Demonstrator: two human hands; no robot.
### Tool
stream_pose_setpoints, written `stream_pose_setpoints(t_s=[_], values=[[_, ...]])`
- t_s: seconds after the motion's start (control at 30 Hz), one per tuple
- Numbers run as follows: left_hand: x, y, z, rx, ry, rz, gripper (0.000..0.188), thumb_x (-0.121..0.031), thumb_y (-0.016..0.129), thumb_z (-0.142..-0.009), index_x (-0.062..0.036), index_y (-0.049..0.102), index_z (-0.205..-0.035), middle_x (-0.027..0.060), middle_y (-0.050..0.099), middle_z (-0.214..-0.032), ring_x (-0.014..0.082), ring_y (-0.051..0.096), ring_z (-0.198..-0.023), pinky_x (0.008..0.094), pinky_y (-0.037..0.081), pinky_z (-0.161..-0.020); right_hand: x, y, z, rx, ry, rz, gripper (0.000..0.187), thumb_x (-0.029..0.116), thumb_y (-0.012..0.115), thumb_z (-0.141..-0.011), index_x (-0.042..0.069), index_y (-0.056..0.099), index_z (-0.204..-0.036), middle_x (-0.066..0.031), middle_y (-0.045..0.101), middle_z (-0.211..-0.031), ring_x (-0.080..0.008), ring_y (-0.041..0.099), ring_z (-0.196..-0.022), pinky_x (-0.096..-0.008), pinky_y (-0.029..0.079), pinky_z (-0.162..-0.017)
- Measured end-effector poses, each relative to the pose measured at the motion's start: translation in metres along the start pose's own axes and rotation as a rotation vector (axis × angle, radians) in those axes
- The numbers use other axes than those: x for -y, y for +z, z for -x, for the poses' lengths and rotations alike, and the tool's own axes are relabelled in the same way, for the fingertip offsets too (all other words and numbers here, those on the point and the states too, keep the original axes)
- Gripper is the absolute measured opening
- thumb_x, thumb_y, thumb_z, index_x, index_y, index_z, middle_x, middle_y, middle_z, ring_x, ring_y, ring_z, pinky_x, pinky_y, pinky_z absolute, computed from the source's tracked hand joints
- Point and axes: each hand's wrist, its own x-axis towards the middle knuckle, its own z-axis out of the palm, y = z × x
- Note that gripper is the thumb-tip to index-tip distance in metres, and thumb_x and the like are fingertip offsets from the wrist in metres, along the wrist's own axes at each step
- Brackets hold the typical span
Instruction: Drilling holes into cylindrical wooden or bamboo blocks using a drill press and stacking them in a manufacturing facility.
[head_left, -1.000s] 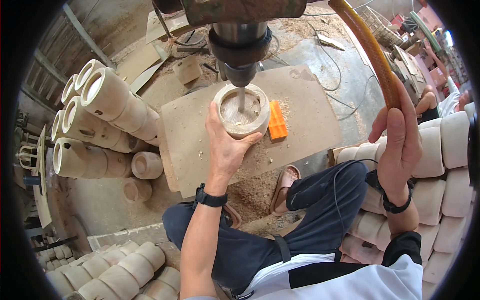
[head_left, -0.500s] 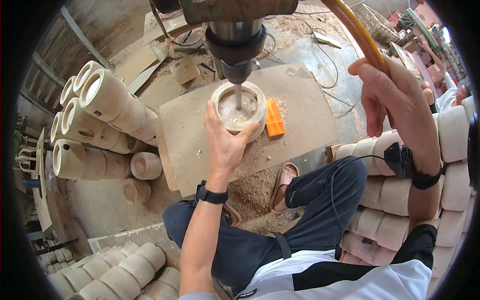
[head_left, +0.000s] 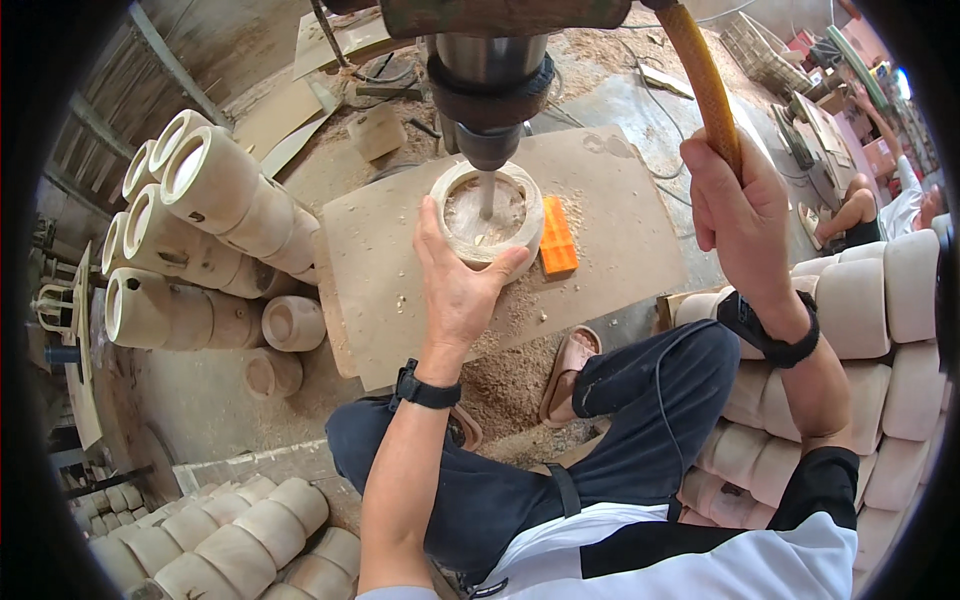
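A round hollow wooden pot (head_left: 472, 250) stands on a brown board (head_left: 380, 290), under a drill press chuck (head_left: 490, 100). The bit (head_left: 487, 195) reaches down into its hollow, where some chips lie. My left hand (head_left: 460, 290) grips the pot's near-left side, thumb on the right and fingers along the left. Up on the right, my right hand (head_left: 738, 205) is closed round the lower end of the drill press lever (head_left: 700, 75), which has a yellow hose-like sleeve. An orange block (head_left: 558, 237) lies just right of the pot.
Stacked wooden pots stand at the left (head_left: 215, 190), and more pots (head_left: 255, 540) lie at the lower left. A wall of pots (head_left: 860, 300) rises on my right. Sawdust (head_left: 510, 385) covers the floor by my sandals. Cables (head_left: 655, 120) trail behind; another person (head_left: 885, 205) sits far right.
My right hand has moved left and closed its loose fingers firmly round the lever. The lever's lower end has shifted left. The left hand still holds the pot; the view has shifted slightly.
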Motion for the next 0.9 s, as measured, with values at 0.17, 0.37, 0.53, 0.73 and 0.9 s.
stream_pose_setpoints(t_s=[0.17, 0.37, 0.53, 0.73, 0.9], values=[[0.003, -0.001, 0.001, -0.017, 0.051, 0.017, 0.111, -0.036, 0.084, -0.075, 0.0011, 0.011, -0.151, 0.0244, 0.032, -0.14, 0.036, 0.037, -0.132, 0.043, 0.032, -0.111, -0.031, 0.012, -0.014, -0.04, -0.133, 0.019, 0.022, 0.025, 0.06, -0.098, 0.003, 0.058, -0.098, 0.0046, 0.049, -0.064, -0.0024, 0.045, -0.046, -0.0205, 0.035, -0.041], [0.0, -0.003, 0.0, -0.009, 0.027, 0.012, 0.111, -0.038, 0.083, -0.076, 0.0007, 0.01, -0.151, 0.0244, 0.032, -0.14, 0.0364, 0.037, -0.131, 0.0441, 0.033, -0.11, -0.05, 0.019, -0.025, -0.072, -0.181, 0.024, 0.02, 0.023, 0.058, -0.1, 0.004, 0.056, -0.096, 0.0032, 0.05, -0.063, -0.0041, 0.047, -0.047, -0.0217, 0.036, -0.043], [0.002, -0.001, -0.001, -0.004, 0.046, -0.009, 0.112, -0.037, 0.083, -0.076, 0.0006, 0.009, -0.151, 0.0245, 0.03, -0.141, 0.0371, 0.035, -0.133, 0.0451, 0.032, -0.111, -0.069, 0.023, -0.039, -0.062, -0.295, -0.044, 0.02, 0.023, 0.052, -0.102, 0.003, 0.054, -0.099, 0.0018, 0.049, -0.062, -0.0048, 0.046, -0.047, -0.0213, 0.037, -0.044], [-0.001, -0.004, 0.0, -0.015, 0.056, 0.008, 0.112, -0.033, 0.084, -0.075, 0.0006, 0.009, -0.151, 0.0251, 0.03, -0.141, 0.038, 0.034, -0.134, 0.0457, 0.031, -0.112, -0.084, 0.031, -0.054, -0.05, -0.395, -0.035, 0.021, 0.023, 0.049, -0.104, 0.003, 0.053, -0.101, 0.0008, 0.049, -0.062, -0.006, 0.047, -0.049, -0.0209, 0.038, -0.045], [-0.001, -0.001, 0.0, -0.001, 0.043, 0.037, 0.111, -0.032, 0.084, -0.075, 0.0001, 0.009, -0.151, 0.0252, 0.028, -0.143, 0.0384, 0.032, -0.135, 0.0459, 0.03, -0.113, -0.088, 0.025, -0.063, 0.019, -0.366, -0.02, 0.019, 0.022, 0.05, -0.103, 0.003, 0.051, -0.105, -0.0003, 0.052, -0.068, -0.0067, 0.05, -0.054, -0.0216, 0.041, -0.049]])
